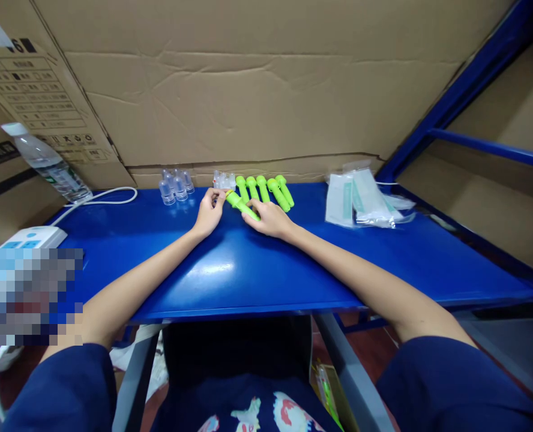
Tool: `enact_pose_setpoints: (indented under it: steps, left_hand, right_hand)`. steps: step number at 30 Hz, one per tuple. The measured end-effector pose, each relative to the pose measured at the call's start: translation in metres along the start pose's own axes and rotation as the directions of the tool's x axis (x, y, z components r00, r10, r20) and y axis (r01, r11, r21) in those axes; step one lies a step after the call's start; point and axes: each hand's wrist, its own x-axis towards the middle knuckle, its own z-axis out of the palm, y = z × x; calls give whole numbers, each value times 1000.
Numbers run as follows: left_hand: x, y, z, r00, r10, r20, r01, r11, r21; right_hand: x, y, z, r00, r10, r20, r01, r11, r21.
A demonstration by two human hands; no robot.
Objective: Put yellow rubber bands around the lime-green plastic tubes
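Observation:
Both my hands rest far out on a blue table (257,270). My right hand (270,218) is closed round the lower end of a lime-green plastic piece (240,206) that lies tilted. My left hand (209,211) pinches that same piece at its upper end with the fingertips. Several more green pieces (266,189) lie side by side just behind my hands. Small clear vials (175,185) stand in a cluster to the left of them, and a few more clear ones (223,179) sit right behind my left hand.
Flat clear packets (361,201) are piled at the right. A water bottle (45,161) leans at the far left beside a white cable (99,197) and a white-blue device (30,237). Cardboard (248,90) walls the back; a blue frame rail (491,149) runs at right.

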Motion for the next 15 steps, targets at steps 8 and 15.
enact_pose_setpoints:
  steps: [8, 15]
  left_hand:
    - [-2, 5, 0, 998, -7, 56, 9, 999, -36]
    - [-4, 6, 0, 997, 19, 77, -17, 1000, -21]
  right_hand:
    - [-1, 0, 2, 999, -28, -22, 28, 1000, 10]
    - [1, 3, 6, 1000, -17, -17, 19, 992, 123]
